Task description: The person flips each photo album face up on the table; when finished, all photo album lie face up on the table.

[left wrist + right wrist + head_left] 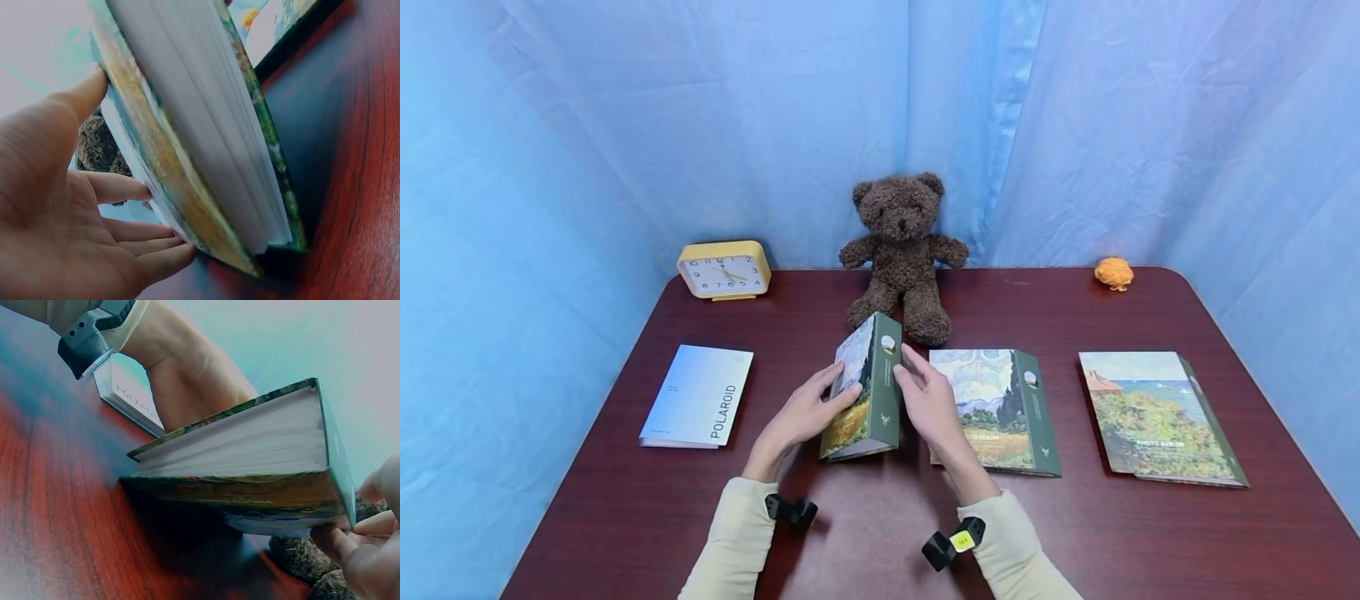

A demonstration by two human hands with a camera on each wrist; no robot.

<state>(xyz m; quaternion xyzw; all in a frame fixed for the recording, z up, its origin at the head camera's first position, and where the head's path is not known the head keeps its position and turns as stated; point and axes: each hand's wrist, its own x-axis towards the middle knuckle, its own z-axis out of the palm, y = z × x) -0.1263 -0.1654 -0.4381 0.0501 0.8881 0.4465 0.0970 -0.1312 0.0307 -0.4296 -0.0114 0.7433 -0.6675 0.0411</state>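
Note:
A photo album (883,400) with a green spine and a painted landscape cover stands tilted at the middle of the table. My left hand (812,407) touches its painted cover with the thumb and several extended fingers. The left wrist view shows the left fingers (94,187) along the cover, with the white page block (200,119) spread between the covers. On the spine side, my right hand (930,398) holds the album by its edge; its fingertips (334,540) touch the corner beside the spine. A similar green-spined album (996,408) lies flat, partly behind my right hand and forearm.
A brown teddy bear (904,258) sits right behind the tilted album. A white-blue Polaroid album (700,396) lies left, and a garden-scene album (1157,412) lies right. A yellow clock (724,271) and an orange yarn ball (1114,273) stand along the back edge.

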